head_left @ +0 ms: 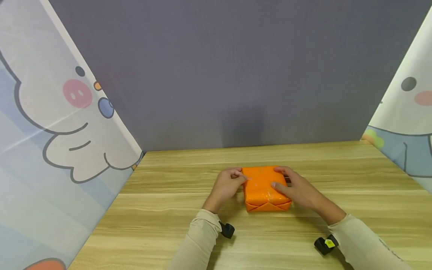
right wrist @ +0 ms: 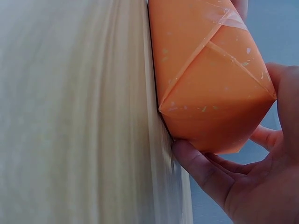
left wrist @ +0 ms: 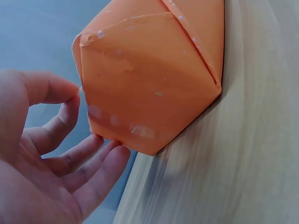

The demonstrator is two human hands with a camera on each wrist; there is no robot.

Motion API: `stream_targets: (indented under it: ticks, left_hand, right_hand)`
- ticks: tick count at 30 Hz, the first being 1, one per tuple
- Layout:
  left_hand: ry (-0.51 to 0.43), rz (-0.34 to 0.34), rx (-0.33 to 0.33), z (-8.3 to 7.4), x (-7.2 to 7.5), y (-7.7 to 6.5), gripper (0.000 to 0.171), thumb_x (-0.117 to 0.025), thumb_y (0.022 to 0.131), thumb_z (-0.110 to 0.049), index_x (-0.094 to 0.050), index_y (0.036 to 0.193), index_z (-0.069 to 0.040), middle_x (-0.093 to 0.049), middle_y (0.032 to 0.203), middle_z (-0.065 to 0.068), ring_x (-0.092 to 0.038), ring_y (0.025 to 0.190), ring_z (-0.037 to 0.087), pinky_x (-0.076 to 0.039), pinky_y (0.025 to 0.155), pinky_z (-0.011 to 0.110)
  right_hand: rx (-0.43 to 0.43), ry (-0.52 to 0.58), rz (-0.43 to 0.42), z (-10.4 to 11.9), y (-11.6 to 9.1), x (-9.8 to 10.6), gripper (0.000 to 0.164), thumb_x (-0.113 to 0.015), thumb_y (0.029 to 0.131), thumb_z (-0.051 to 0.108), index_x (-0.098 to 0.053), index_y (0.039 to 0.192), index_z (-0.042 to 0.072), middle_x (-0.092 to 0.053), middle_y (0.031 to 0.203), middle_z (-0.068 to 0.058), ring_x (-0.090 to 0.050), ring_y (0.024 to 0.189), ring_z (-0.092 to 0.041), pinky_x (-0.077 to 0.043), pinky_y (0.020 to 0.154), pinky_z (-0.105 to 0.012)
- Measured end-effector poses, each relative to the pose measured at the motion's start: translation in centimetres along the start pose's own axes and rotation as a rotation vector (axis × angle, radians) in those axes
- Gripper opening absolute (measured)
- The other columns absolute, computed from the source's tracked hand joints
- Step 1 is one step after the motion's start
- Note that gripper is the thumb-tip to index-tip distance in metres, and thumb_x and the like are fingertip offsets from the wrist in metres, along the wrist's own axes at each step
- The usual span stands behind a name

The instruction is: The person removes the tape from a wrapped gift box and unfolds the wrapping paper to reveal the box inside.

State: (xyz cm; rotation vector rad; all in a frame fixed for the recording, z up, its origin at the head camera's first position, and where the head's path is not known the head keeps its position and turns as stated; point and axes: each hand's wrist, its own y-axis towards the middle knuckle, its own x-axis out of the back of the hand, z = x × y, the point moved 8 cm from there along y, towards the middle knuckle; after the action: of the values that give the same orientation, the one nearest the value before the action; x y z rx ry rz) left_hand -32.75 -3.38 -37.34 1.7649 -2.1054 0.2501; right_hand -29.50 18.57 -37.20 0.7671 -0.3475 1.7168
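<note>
An orange gift-wrapped box (head_left: 264,191) lies flat on the wooden table, its folded paper end facing the person. At its left upper edge, the thumb and index finger of my left hand (head_left: 227,184) pinch a small pale bit that looks like clear tape. The other left fingertips touch the far corner of the box, as the left wrist view shows. My right hand (head_left: 300,187) holds the box from the right, thumb on the top face and fingers curled round the far side. In the right wrist view, clear tape (right wrist: 232,19) crosses the wrapping paper (right wrist: 205,60).
The wood-grain table (head_left: 168,217) ends at a grey panel (head_left: 219,75) behind the box. Cartoon-printed sheets (head_left: 44,112) stand at the left and right. Black wrist devices (head_left: 227,230) sit under both cream sleeves (head_left: 199,240), close over the table.
</note>
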Motion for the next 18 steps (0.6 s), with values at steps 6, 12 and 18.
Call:
stream_targets:
  ticks: [6, 12, 18]
  left_hand:
    - [-0.03, -0.001, 0.008, 0.3, 0.2, 0.1, 0.011, -0.07, 0.091, -0.021, -0.075, 0.083, -0.014, -0.066, 0.127, 0.001, -0.06, 0.119, 0.02, -0.052, 0.086, 0.031]
    - [-0.083, 0.021, 0.03, 0.6, 0.3, 0.1, 0.012, -0.07, 0.091, -0.02, -0.074, 0.086, -0.01, -0.067, 0.126, 0.002, -0.065, 0.106, 0.016, -0.055, 0.078, 0.029]
    - [-0.12, 0.053, 0.057, 1.2, 0.4, 0.1, 0.014, -0.071, 0.093, -0.021, -0.074, 0.088, -0.008, -0.068, 0.124, 0.001, -0.064, 0.111, 0.017, -0.057, 0.083, 0.037]
  right_hand:
    - [0.002, 0.002, 0.001, 0.0, 0.0, -0.1, 0.063, -0.063, 0.1, 0.04, -0.042, 0.146, 0.002, -0.047, 0.143, -0.025, -0.051, 0.125, -0.045, -0.044, 0.099, -0.059]
    - [0.004, -0.014, 0.002, -0.1, 0.0, 0.0, 0.063, -0.062, 0.1, 0.04, -0.042, 0.146, 0.002, -0.047, 0.143, -0.026, -0.051, 0.125, -0.045, -0.043, 0.099, -0.06]
    - [0.01, -0.007, 0.002, -0.1, 0.0, 0.0, 0.063, -0.062, 0.1, 0.039, -0.042, 0.146, 0.001, -0.048, 0.141, -0.026, -0.052, 0.124, -0.044, -0.044, 0.099, -0.059]
